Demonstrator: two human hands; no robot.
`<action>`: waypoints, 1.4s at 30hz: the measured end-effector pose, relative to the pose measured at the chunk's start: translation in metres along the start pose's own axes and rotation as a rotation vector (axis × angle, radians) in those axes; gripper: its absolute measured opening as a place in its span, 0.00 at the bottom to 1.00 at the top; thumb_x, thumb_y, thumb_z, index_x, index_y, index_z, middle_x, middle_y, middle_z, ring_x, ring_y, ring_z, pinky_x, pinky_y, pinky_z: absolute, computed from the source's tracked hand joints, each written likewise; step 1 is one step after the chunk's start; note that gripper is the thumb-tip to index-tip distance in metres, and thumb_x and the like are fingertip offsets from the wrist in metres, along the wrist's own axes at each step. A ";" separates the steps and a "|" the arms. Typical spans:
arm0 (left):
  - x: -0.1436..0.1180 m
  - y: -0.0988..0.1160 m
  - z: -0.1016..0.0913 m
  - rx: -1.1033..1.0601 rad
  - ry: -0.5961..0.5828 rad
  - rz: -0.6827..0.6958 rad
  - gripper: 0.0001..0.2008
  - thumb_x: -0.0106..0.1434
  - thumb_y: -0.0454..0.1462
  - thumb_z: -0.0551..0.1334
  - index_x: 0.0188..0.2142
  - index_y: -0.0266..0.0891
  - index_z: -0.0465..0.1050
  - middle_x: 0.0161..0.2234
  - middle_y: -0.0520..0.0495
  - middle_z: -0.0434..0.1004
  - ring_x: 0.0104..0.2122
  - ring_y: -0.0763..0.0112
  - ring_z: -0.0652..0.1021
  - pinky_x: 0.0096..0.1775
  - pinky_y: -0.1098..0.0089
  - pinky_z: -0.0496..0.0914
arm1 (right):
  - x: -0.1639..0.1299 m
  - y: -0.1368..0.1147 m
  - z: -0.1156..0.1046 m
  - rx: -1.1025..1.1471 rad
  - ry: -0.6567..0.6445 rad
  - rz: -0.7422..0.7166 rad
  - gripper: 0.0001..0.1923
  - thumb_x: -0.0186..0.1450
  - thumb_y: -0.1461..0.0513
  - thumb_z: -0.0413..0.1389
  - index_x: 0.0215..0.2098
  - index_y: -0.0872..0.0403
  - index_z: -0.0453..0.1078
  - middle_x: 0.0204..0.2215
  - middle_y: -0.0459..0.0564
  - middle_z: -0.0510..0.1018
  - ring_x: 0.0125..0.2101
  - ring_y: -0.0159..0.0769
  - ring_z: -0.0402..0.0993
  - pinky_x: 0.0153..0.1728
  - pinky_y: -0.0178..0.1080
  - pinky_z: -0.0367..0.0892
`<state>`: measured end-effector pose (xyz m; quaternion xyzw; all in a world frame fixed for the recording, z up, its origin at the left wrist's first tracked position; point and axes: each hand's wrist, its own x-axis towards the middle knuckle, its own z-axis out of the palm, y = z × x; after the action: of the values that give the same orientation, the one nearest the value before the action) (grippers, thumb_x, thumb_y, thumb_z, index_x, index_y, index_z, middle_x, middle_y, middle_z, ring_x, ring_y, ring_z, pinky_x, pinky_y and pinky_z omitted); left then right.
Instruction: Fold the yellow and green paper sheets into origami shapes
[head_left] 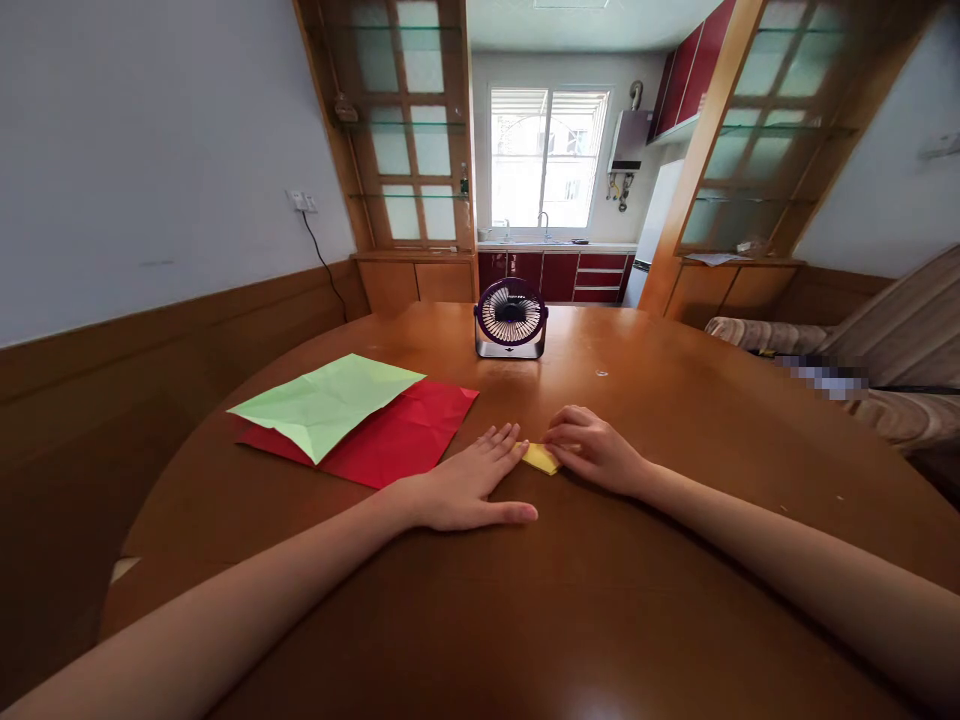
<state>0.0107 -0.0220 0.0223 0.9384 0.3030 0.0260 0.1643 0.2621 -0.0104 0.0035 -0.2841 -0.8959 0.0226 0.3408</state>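
A small folded piece of yellow paper (541, 459) lies on the wooden table between my two hands. My left hand (474, 482) rests flat on the tabletop, thumb spread away, with its fingertips at the paper's left edge. From the other side, my right hand (592, 450) has its fingers bent and pinched together on the paper's right end. Part of the yellow paper is covered by those fingers.
Left of my hands, a creased light green sheet (330, 395) overlaps a red sheet (405, 435). A small purple fan (511, 318) stands near the far side of the round table (525, 620). A little ring-like scrap (601, 373) lies right of the fan.
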 end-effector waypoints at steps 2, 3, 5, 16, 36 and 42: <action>0.001 -0.001 0.003 0.040 0.005 0.038 0.48 0.63 0.63 0.50 0.69 0.33 0.39 0.69 0.35 0.29 0.68 0.50 0.37 0.66 0.53 0.40 | -0.002 -0.006 -0.002 -0.039 -0.037 -0.099 0.10 0.69 0.62 0.51 0.39 0.54 0.75 0.35 0.54 0.75 0.36 0.37 0.71 0.40 0.43 0.67; 0.001 -0.001 0.004 0.055 0.011 0.050 0.48 0.63 0.63 0.50 0.69 0.32 0.40 0.69 0.34 0.29 0.68 0.50 0.37 0.66 0.53 0.40 | -0.002 -0.009 -0.003 -0.048 -0.071 -0.136 0.11 0.69 0.63 0.51 0.39 0.54 0.75 0.34 0.54 0.75 0.35 0.37 0.71 0.39 0.42 0.67; 0.002 -0.001 0.004 0.080 0.017 0.055 0.50 0.62 0.64 0.51 0.69 0.31 0.40 0.69 0.33 0.29 0.68 0.49 0.37 0.66 0.53 0.40 | -0.003 -0.014 -0.005 -0.063 -0.127 -0.181 0.12 0.70 0.62 0.50 0.40 0.54 0.75 0.34 0.54 0.76 0.35 0.37 0.71 0.38 0.41 0.68; 0.002 -0.001 0.002 0.110 0.022 0.064 0.48 0.62 0.64 0.51 0.69 0.33 0.43 0.69 0.35 0.33 0.68 0.51 0.40 0.66 0.55 0.42 | -0.002 -0.019 -0.005 -0.148 -0.215 -0.194 0.14 0.70 0.61 0.48 0.44 0.55 0.76 0.35 0.55 0.75 0.36 0.39 0.70 0.39 0.43 0.68; 0.001 -0.005 0.002 0.063 0.066 0.055 0.40 0.67 0.59 0.48 0.69 0.36 0.46 0.69 0.39 0.37 0.68 0.56 0.42 0.66 0.56 0.43 | -0.007 -0.018 -0.012 0.173 -0.183 -0.081 0.17 0.70 0.61 0.49 0.26 0.55 0.73 0.31 0.54 0.75 0.32 0.35 0.72 0.36 0.39 0.69; 0.001 -0.001 0.002 0.080 0.076 0.173 0.36 0.68 0.57 0.48 0.68 0.42 0.48 0.69 0.44 0.40 0.68 0.60 0.46 0.66 0.56 0.37 | -0.011 -0.014 -0.013 0.178 -0.092 0.039 0.16 0.71 0.60 0.48 0.33 0.55 0.75 0.33 0.54 0.75 0.31 0.34 0.73 0.34 0.36 0.70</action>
<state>0.0110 -0.0213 0.0198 0.9651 0.2279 0.0634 0.1122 0.2695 -0.0297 0.0104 -0.2688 -0.8994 0.1217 0.3225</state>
